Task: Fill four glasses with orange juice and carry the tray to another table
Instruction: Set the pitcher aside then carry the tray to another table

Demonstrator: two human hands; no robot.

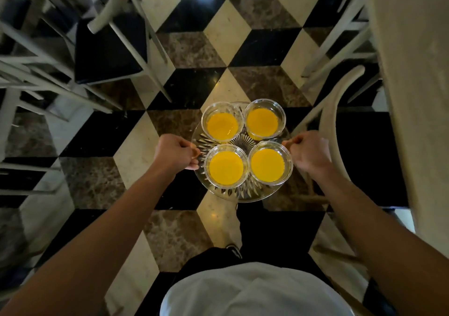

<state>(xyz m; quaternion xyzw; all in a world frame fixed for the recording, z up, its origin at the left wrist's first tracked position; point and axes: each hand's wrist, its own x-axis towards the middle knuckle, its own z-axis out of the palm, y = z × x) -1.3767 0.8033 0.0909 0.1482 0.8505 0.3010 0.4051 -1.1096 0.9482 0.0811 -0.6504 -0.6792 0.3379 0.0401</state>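
A round cut-glass tray (245, 193) hangs in the air above the checkered floor, level in front of me. My left hand (173, 151) grips its left rim and my right hand (309, 151) grips its right rim. Several clear glasses stand upright on it in a square, each filled with orange juice: far left (222, 126), far right (262, 122), near left (226, 165), near right (267, 162). The glasses sit close together, rims nearly touching.
Pale chairs (107, 45) with dark seats stand at the left. A curved chair back (332, 121) is just right of the tray, beside a pale table edge (413, 84). Black, cream and brown floor tiles (228, 36) run ahead between them.
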